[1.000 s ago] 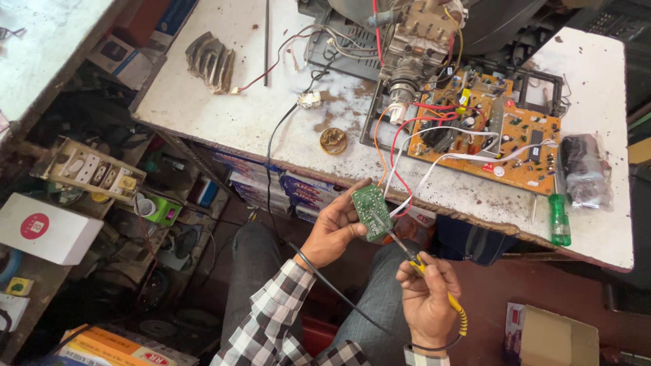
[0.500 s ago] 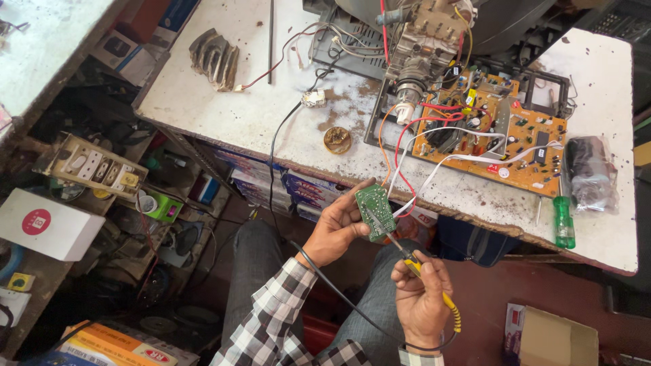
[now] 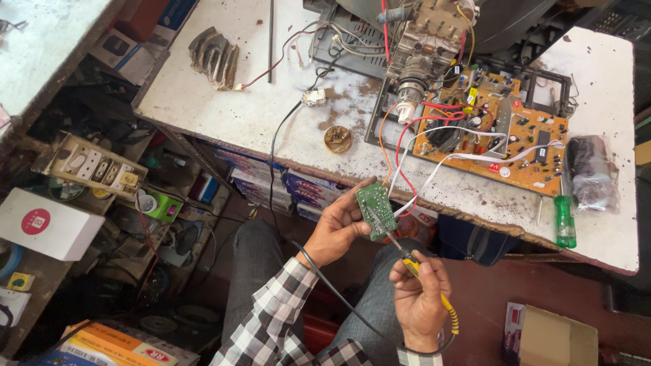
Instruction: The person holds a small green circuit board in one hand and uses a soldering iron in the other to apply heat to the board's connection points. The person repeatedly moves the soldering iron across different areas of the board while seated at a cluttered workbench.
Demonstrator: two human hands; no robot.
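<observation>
The desk [image 3: 224, 108] is white, stained and chipped. At its right end lies an orange board [image 3: 495, 139] crowded with parts, with red and white wires [image 3: 407, 163] looping off the desk's front edge. A green screwdriver [image 3: 565, 222] lies just right of the board, near the desk's edge. Below that edge, over the person's lap, the left hand [image 3: 336, 230] rises from a checked sleeve, fingers closed on a small green board [image 3: 377, 210] held tilted, wires running to it. The right hand [image 3: 420, 298], lower and to the right, is wrapped around a yellow iron [image 3: 413, 268], its tip touching the green board.
</observation>
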